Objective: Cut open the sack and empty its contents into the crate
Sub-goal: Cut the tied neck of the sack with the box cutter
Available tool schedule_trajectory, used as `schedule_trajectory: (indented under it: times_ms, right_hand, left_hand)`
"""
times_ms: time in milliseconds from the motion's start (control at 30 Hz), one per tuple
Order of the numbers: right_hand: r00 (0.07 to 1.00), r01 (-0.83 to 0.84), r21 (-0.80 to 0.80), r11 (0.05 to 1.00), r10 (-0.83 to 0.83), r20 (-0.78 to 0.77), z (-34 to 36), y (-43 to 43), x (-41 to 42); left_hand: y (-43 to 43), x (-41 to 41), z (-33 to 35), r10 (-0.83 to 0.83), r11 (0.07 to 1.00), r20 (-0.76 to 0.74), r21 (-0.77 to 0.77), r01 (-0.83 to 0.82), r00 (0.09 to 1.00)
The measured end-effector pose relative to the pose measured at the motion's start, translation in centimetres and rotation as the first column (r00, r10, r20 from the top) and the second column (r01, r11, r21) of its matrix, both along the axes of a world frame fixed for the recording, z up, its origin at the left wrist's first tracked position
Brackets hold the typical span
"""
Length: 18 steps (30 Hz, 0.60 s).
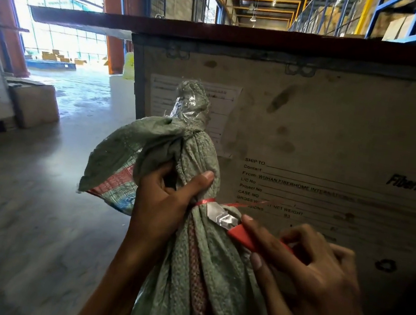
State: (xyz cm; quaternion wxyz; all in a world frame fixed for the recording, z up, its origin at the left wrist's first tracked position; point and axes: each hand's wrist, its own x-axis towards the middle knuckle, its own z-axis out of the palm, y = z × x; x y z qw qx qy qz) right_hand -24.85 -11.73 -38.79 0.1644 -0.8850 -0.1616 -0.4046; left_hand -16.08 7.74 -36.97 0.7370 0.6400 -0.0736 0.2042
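Gripping the bunched neck of a green woven sack (200, 276), the left hand (166, 202) is closed around the fabric just above a red tie (204, 201) wound tightly round the neck. The sack hangs upright in the near middle of the scene, its top knotted and wrapped with clear tape; what it holds cannot be seen. At near right, the right hand (313, 273) is closed on a red-handled cutter (249, 236), whose silvery blade tip touches the sack right beside the tie. Just behind the sack stands a large wooden crate (324, 136) with printed shipping lines and a pasted paper label; its inside is hidden. Far left, a cardboard box (36, 104) sits closed on the floor.
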Motion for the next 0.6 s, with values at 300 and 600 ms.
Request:
schedule_trajectory:
  times_ms: [300,600]
  right_hand:
    - [1.000,0.014,-0.005,1.000,-0.014,-0.028,0.5,0.0,-0.5]
    - [0.999,0.034,0.038,0.999,-0.034,0.002,0.1,0.4,-0.5]
  left_hand:
    - [-0.5,-0.8,0.5,0.089,0.995,0.066,0.039,-0.092,0.994]
    - [-0.7,-1.2,0.9,0.093,0.993,0.095,0.069,-0.100,0.991]
